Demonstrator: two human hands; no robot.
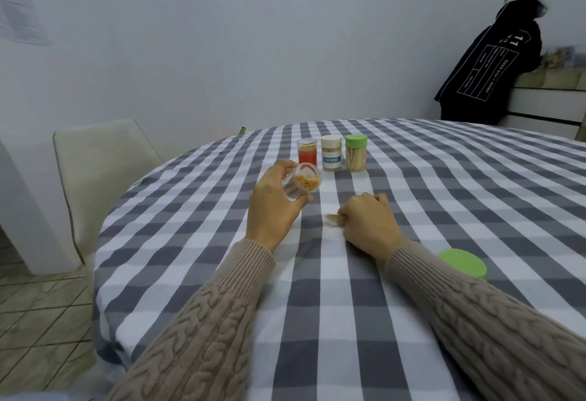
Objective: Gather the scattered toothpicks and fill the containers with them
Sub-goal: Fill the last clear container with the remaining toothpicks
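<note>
Toothpicks pinched, jar tilted at ten o'clock.
Right hand (369, 221) pinches toothpicks (333, 218); left hand (272, 207) grips the open jar (301, 185), partly filled with toothpicks.

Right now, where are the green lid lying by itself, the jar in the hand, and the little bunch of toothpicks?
loose green lid (463, 263), head view, flat top.
open jar (302, 183), head view, clear side wall.
toothpick bunch (333, 217), head view, protruding tips.
</note>
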